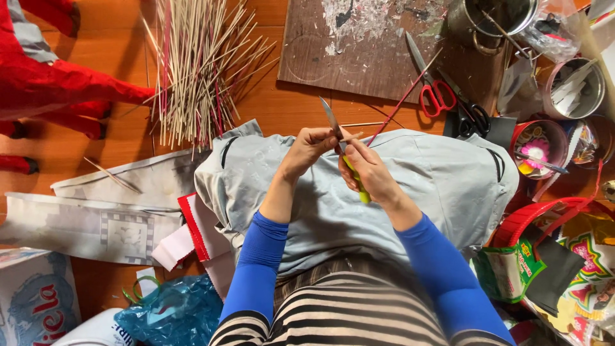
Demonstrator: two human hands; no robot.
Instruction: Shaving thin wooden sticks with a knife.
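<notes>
My right hand (368,170) grips a knife (334,122) by its yellow-green handle, the grey blade pointing up and away. My left hand (306,150) pinches a thin bamboo stick (403,99) with a pink far end, held against the blade just in front of my fingers. Both hands hover over the light grey cloth (442,176) across my lap. Blue sleeves cover both forearms.
A pile of thin sticks (198,64) lies on the wooden floor at top left. Red-handled scissors (432,86) and black scissors (471,112) rest by a stained board (359,45). Metal tins (573,90), a red basket (544,214), newspaper (90,224) and a red papier-mâché figure (45,77) surround me.
</notes>
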